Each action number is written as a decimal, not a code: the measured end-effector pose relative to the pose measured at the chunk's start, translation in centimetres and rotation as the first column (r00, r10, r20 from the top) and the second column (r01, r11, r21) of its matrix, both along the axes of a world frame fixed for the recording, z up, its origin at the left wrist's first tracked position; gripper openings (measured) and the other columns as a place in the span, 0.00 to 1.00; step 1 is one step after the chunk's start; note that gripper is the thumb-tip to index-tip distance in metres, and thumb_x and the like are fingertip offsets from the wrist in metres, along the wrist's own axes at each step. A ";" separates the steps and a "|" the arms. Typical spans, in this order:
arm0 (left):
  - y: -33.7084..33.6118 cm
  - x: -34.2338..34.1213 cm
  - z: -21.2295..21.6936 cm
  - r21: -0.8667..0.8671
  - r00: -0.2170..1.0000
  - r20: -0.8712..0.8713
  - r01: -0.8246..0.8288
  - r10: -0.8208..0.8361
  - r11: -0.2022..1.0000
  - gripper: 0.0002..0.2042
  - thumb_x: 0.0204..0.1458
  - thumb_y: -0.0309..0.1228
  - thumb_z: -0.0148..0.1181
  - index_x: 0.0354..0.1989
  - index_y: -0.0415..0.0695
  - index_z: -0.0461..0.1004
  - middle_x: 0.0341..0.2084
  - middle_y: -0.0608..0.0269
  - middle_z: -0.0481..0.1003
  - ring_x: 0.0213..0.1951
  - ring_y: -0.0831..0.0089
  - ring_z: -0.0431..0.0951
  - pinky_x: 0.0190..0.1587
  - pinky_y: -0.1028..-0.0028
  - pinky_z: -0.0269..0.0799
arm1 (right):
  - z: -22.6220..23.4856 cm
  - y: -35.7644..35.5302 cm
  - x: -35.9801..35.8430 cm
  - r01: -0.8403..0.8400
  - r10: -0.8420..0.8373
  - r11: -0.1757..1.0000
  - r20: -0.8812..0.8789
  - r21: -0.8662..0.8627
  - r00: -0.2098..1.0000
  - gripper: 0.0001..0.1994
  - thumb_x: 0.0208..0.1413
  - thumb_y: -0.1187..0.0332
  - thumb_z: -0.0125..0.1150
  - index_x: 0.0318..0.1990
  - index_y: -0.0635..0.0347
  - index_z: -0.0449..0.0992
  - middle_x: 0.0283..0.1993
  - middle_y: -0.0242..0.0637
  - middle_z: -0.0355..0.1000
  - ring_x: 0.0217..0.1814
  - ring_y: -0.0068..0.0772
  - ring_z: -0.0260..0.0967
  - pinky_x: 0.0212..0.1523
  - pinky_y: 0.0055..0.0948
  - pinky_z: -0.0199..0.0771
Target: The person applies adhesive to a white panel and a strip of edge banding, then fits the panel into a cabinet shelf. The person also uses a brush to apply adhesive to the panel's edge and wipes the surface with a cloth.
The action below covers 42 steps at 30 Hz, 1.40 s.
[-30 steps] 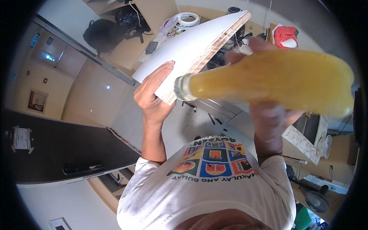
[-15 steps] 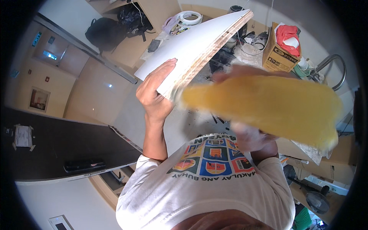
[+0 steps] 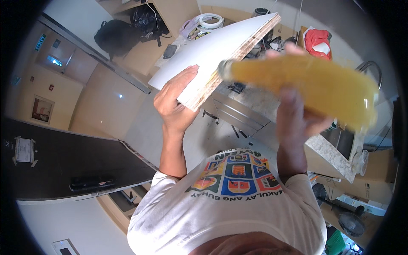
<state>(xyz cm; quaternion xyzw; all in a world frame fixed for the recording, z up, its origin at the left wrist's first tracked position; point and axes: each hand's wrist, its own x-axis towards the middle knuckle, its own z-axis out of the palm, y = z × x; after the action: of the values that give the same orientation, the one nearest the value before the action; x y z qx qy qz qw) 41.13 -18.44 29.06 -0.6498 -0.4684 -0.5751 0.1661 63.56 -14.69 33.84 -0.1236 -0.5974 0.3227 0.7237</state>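
Note:
A white-faced plywood board (image 3: 212,51) is raised in front of me, its raw layered edge facing right. My left hand (image 3: 175,100) is closed around its near left side, thumb or finger resting on the white face. In my right hand (image 3: 293,114) is a bottle of yellow-amber liquid (image 3: 314,83), held tipped on its side and blurred by motion. The bottle's narrow mouth points left and meets, or nearly meets, the board's raw edge; whether anything comes out cannot be seen.
Behind the board, a counter carries a roll of white edging strip (image 3: 209,21) and clutter. A red bag (image 3: 317,42) in a carton and a curved faucet (image 3: 374,68) stand to the right. Tools (image 3: 239,131) lie on the floor below. A dark door (image 3: 63,165) is at left.
The bottle's mouth has moved up along the board's raw edge, away from its near corner, and my right hand rose with it. The left hand and board have barely shifted.

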 end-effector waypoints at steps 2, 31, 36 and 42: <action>0.0 -0.1 0.0 0.023 0.998 0.028 0.050 -0.050 0.999 0.16 0.38 0.19 0.73 0.39 0.35 0.81 0.38 0.50 0.84 0.44 0.58 0.85 0.50 0.68 0.79 | -1.0 -0.4 -0.3 -0.084 0.084 0.996 -0.009 0.012 0.996 0.28 0.61 0.69 0.64 0.65 0.68 0.61 0.60 0.62 0.69 0.54 0.57 0.76 0.52 0.53 0.81; 0.3 -0.2 -0.5 0.019 0.999 -0.023 0.038 -0.037 0.999 0.19 0.38 0.26 0.77 0.40 0.35 0.80 0.38 0.50 0.83 0.44 0.56 0.85 0.51 0.64 0.80 | 2.7 -3.2 0.4 -0.123 0.090 0.989 0.317 0.086 0.944 0.29 0.62 0.64 0.65 0.66 0.60 0.59 0.66 0.61 0.64 0.60 0.59 0.71 0.56 0.49 0.79; 0.0 -0.6 -0.4 0.008 0.990 0.047 0.133 -0.133 0.991 0.18 0.40 0.29 0.76 0.41 0.35 0.81 0.38 0.51 0.84 0.44 0.57 0.85 0.51 0.64 0.80 | 4.8 -4.4 2.6 -0.277 0.091 0.954 0.768 0.115 0.633 0.33 0.59 0.59 0.67 0.67 0.61 0.59 0.65 0.62 0.63 0.59 0.60 0.72 0.55 0.48 0.80; 0.2 0.1 -0.4 0.038 0.996 -0.050 0.072 -0.070 0.997 0.16 0.40 0.25 0.75 0.40 0.34 0.81 0.38 0.49 0.84 0.44 0.56 0.85 0.51 0.64 0.79 | -1.2 -3.9 -0.6 -0.153 0.137 0.981 -0.138 -0.118 0.981 0.40 0.56 0.51 0.70 0.67 0.64 0.57 0.63 0.61 0.65 0.56 0.59 0.75 0.53 0.50 0.82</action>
<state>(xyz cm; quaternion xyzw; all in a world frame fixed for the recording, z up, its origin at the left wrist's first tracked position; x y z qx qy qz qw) 41.23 -18.26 28.67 -0.6764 -0.4293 -0.5740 0.1696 62.91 -18.62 32.67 -0.1046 -0.5347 0.4197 0.7259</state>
